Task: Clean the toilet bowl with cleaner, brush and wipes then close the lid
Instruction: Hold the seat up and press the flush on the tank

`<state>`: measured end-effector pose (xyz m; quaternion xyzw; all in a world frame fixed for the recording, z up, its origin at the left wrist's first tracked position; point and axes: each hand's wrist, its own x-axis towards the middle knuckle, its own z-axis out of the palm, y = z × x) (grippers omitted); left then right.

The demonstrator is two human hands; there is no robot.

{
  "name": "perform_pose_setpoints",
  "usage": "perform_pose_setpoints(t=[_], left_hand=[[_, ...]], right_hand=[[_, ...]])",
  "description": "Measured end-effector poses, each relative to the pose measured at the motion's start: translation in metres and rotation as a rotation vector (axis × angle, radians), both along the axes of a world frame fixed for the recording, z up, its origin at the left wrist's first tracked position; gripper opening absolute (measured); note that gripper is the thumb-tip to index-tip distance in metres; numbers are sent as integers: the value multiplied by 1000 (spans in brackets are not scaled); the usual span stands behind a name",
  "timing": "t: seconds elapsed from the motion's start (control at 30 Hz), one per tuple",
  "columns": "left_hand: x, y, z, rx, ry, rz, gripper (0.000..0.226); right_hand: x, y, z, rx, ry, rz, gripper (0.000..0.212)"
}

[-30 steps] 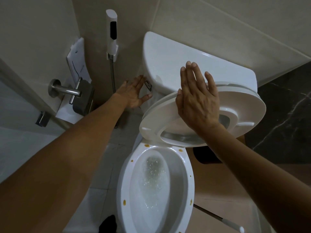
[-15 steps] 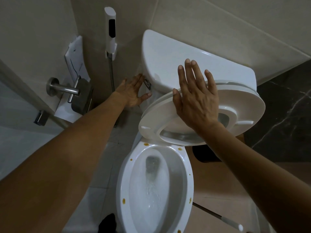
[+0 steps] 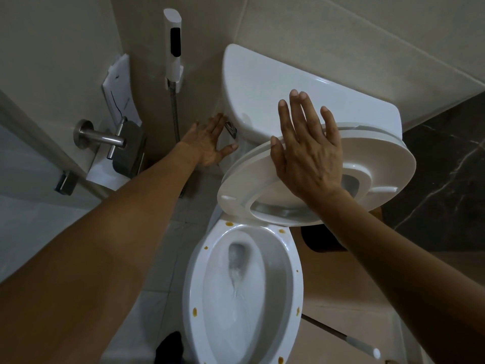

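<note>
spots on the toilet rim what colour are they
The spots are brownish-orange, dotted round the white bowl rim; clearest in the head view.

Both bare arms reach forward, the left hand point(image 3: 207, 145) and right hand point(image 3: 307, 151) flat with fingers extended.

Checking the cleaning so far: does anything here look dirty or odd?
Yes. Brownish-yellow spots dot the bowl rim, near the hinge and down both sides. The raised seat, under the right hand, looks clean.

Raised seat point(image 3: 367, 164) stands between bowl point(image 3: 244, 298) in front and tank point(image 3: 301, 101) behind.
</note>
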<state>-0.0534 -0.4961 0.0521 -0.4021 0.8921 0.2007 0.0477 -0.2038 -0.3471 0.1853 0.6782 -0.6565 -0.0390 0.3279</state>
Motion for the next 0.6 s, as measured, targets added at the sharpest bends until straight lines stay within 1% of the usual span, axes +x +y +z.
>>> perform_pose_setpoints(t=[0.33,0.6], left_hand=[[0,2,5,-6,-33,-8,84],[0,1,4,2,-22,-9,84]], right_hand=[[0,0,0,3,-4,1,57],[0,-1,-1,7,5,-8,58]])
